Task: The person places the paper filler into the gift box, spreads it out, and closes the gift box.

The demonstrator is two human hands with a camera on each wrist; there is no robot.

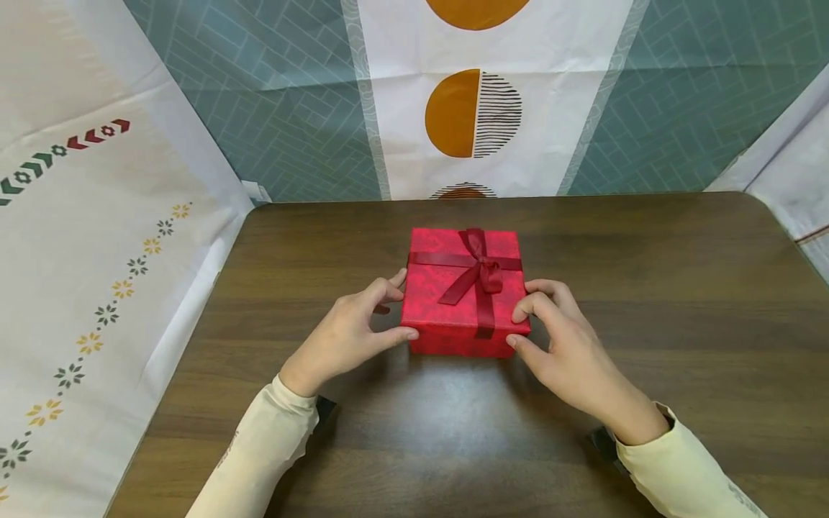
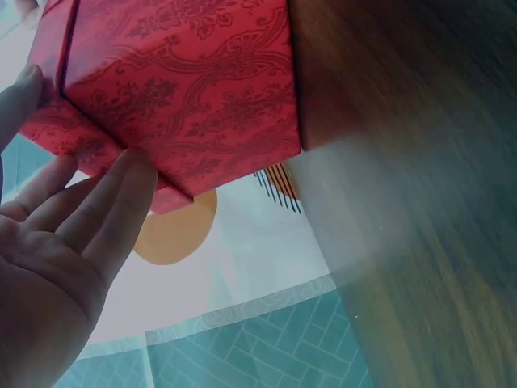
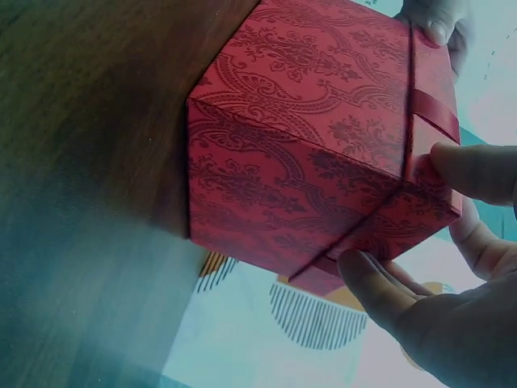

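Observation:
A red patterned gift box sits on the table with its lid on. A dark red ribbon crosses the lid and is tied in a bow. My left hand grips the lid's left side, thumb at the near left corner and fingers farther back. At the opposite side, my right hand holds the near right corner of the lid between thumb and fingers. The right wrist view shows those fingertips on the lid's rim, above the seam with the box body.
The brown wooden table has a back edge against a hanging cloth with orange half circles. White fabric with a flower pattern hangs along the left edge. More white fabric is at the right.

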